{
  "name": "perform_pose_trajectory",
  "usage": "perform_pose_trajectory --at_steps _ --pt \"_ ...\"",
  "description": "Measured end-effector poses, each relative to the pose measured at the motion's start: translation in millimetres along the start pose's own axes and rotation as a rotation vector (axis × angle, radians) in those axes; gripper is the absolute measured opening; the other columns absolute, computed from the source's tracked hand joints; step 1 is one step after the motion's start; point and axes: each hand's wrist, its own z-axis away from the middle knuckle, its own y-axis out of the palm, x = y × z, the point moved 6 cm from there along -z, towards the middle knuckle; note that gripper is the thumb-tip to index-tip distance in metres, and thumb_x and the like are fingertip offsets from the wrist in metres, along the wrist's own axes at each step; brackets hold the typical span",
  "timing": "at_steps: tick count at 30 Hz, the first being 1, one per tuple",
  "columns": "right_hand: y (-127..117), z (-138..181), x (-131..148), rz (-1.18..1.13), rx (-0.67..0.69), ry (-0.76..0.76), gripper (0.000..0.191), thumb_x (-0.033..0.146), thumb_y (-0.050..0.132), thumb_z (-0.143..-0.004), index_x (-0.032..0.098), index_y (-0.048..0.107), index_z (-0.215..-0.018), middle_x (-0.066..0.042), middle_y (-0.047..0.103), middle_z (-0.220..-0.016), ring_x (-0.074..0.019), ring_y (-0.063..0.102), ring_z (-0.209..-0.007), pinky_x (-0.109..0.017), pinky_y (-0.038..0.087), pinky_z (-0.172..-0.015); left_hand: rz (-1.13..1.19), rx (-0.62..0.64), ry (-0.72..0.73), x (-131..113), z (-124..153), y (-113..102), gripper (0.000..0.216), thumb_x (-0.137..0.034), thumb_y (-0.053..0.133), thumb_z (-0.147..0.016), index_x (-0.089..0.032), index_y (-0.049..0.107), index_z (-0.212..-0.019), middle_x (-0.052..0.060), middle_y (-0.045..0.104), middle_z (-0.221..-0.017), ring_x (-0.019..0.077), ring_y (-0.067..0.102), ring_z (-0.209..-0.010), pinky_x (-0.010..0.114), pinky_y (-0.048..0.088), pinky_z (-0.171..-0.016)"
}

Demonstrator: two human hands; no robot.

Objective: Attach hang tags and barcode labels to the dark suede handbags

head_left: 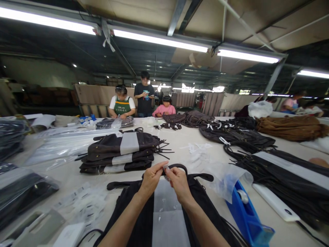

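A black bag (133, 209) lies on the table right in front of me, with a translucent whitish wrap strip (168, 212) running down its middle. At its far edge, by the dark looped handle (182, 167), my left hand (151, 176) and my right hand (177, 178) meet, thumbs and fingers pinched together. A small white piece (166, 167) shows between the fingertips; its kind is too small to make out. Both hands are closed around it, just above the handle.
A blue tape dispenser (241, 212) and a white power strip (275, 202) lie to the right, near more wrapped black bags (290, 175). Stacked dark bags (120, 151) are ahead left. Clear plastic bags (64, 147) and a label roll (87, 206) lie left. Several people work beyond.
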Motion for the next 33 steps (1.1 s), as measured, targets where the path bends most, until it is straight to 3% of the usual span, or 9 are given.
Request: perform_pose_trajectory --at_steps 9,12,16,18,21,23,25,28,33 --pt "1 -1 -4 -0.002 -0.032 -0.030 0.035 0.044 0.057 -0.073 0.018 0.047 -0.053 0.006 0.039 -0.040 -0.0071 0.034 -0.039 -0.021 0.025 -0.042 -0.064 0.005 0.053 -5 5 2 0.032 -0.024 0.042 -0.079 -0.025 0.067 -0.099 0.001 0.067 -0.104 0.0183 0.060 -0.099 0.032 0.045 -0.093" --pt "0 1 1 0.110 0.021 -0.035 0.035 0.045 0.054 -0.077 0.019 0.049 -0.055 0.006 0.040 -0.039 -0.0087 0.036 -0.038 -0.022 0.026 -0.042 -0.088 -0.010 0.062 -7 5 0 0.031 -0.025 0.043 -0.078 -0.025 0.067 -0.099 0.001 0.067 -0.104 0.0186 0.060 -0.099 0.032 0.045 -0.092" --pt "-22 0 34 0.446 -0.173 -0.304 0.031 0.042 0.050 -0.083 0.019 0.058 -0.064 -0.001 0.056 -0.060 -0.0133 0.048 -0.057 -0.024 0.034 -0.057 -0.081 -0.006 0.071 -7 4 -2 0.030 -0.025 0.044 -0.079 -0.026 0.067 -0.097 0.001 0.068 -0.102 0.0184 0.061 -0.096 0.031 0.045 -0.090" --pt "-28 -6 50 0.498 -0.216 -0.437 0.024 0.037 0.049 -0.083 0.021 0.063 -0.073 -0.003 0.061 -0.074 -0.0154 0.052 -0.070 -0.025 0.037 -0.067 -0.092 0.010 0.089 -7 3 0 0.030 -0.023 0.043 -0.079 -0.026 0.067 -0.097 0.000 0.068 -0.100 0.0176 0.061 -0.095 0.029 0.045 -0.088" --pt "-18 -26 54 0.428 0.098 -0.427 0.021 0.031 0.049 -0.081 0.022 0.067 -0.076 -0.001 0.063 -0.074 -0.0157 0.053 -0.072 -0.025 0.038 -0.069 -0.101 -0.002 0.112 -7 3 1 0.027 -0.025 0.043 -0.080 -0.025 0.065 -0.095 0.000 0.068 -0.096 0.0163 0.061 -0.089 0.027 0.044 -0.084" --pt "-8 -34 48 0.367 0.333 -0.340 0.021 0.029 0.050 -0.079 0.021 0.068 -0.070 0.002 0.060 -0.064 -0.0139 0.051 -0.064 -0.023 0.037 -0.061 -0.095 -0.032 0.110 -7 4 0 0.021 -0.026 0.045 -0.080 -0.023 0.063 -0.090 0.000 0.066 -0.088 0.0153 0.059 -0.082 0.025 0.044 -0.077" --pt "-2 -35 42 0.307 0.473 -0.238 0.020 0.030 0.052 -0.076 0.018 0.067 -0.067 0.003 0.056 -0.058 -0.0116 0.047 -0.057 -0.022 0.033 -0.056 -0.087 -0.049 0.097 -6 5 -2 0.015 -0.026 0.046 -0.080 -0.022 0.059 -0.085 -0.001 0.063 -0.080 0.0140 0.057 -0.075 0.023 0.042 -0.071" --pt "-2 -35 35 0.207 0.465 -0.145 0.018 0.031 0.055 -0.073 0.016 0.064 -0.067 0.005 0.052 -0.056 -0.0096 0.042 -0.054 -0.021 0.030 -0.053 -0.078 -0.036 0.079 -6 5 -4 0.011 -0.025 0.045 -0.080 -0.022 0.056 -0.083 -0.002 0.058 -0.074 0.0124 0.054 -0.071 0.022 0.040 -0.068" --pt "-7 -38 31 0.158 0.294 -0.192 0.018 0.031 0.053 -0.073 0.016 0.060 -0.065 0.004 0.049 -0.058 -0.0104 0.042 -0.058 -0.022 0.032 -0.057 -0.119 0.000 0.073 -10 2 -1 0.013 -0.030 0.050 -0.080 -0.020 0.057 -0.084 -0.003 0.056 -0.072 0.0092 0.046 -0.059 0.021 0.036 -0.060"
